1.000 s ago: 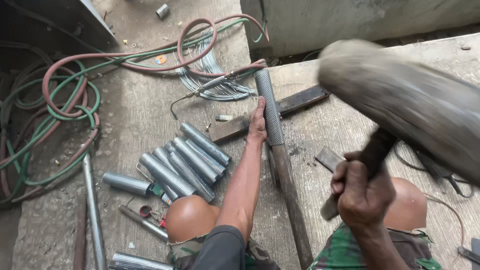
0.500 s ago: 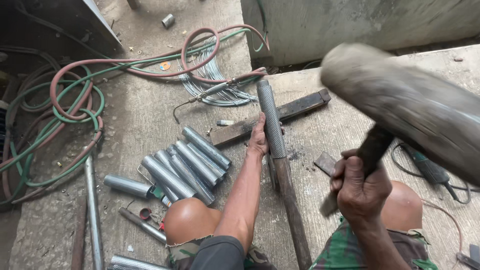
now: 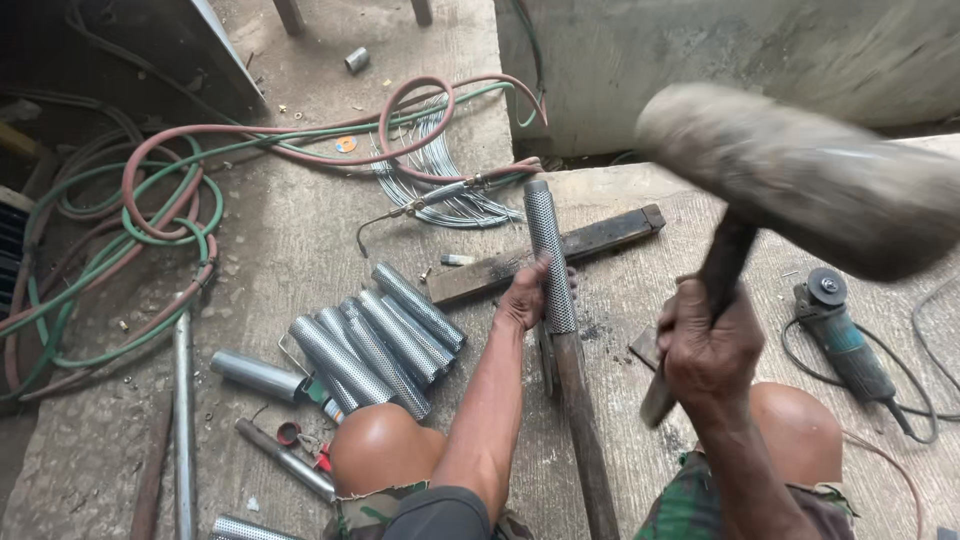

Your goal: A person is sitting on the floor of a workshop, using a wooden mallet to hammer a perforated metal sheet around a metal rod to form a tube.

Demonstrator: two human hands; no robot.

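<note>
a view from above of a person crouched on a rough concrete floor [image 3: 280, 250], both bare knees at the bottom edge. at the far left, red and green hoses [image 3: 150, 200] loop over the floor, their ends lost in shadow at the left edge. nearer the bottom left lie long plain rods [image 3: 182, 420], cut off by the bottom edge, and a short smooth pipe [image 3: 258, 375]. just right of them a cluster of perforated metal tubes [image 3: 385, 335] lies side by side, partly hidden behind the left knee. toward the far edge a coil of thin wire [image 3: 440, 185] rests under the hoses. in the middle, the left hand [image 3: 527, 293] is wrapped around a perforated tube [image 3: 549, 255] fitted over a rusty bar [image 3: 585, 440]; the fingers are on the far side and hard to make out. this tube crosses a dark flat bar [image 3: 560, 250] lying at an angle on a raised concrete slab. the rusty bar runs off the bottom edge. to the right, the right hand [image 3: 708, 350] is clenched in a fist around the handle of a large mallet [image 3: 810, 180], whose head is blurred, close to the lens, and covers much of the slab behind it. at the far right an angle grinder [image 3: 840, 335] lies with its cable partly out of view. compared with a moment ago, the mallet stays raised, the left hand has kept its grip on the tube, and the view has shifted so the grinder now shows.
</note>
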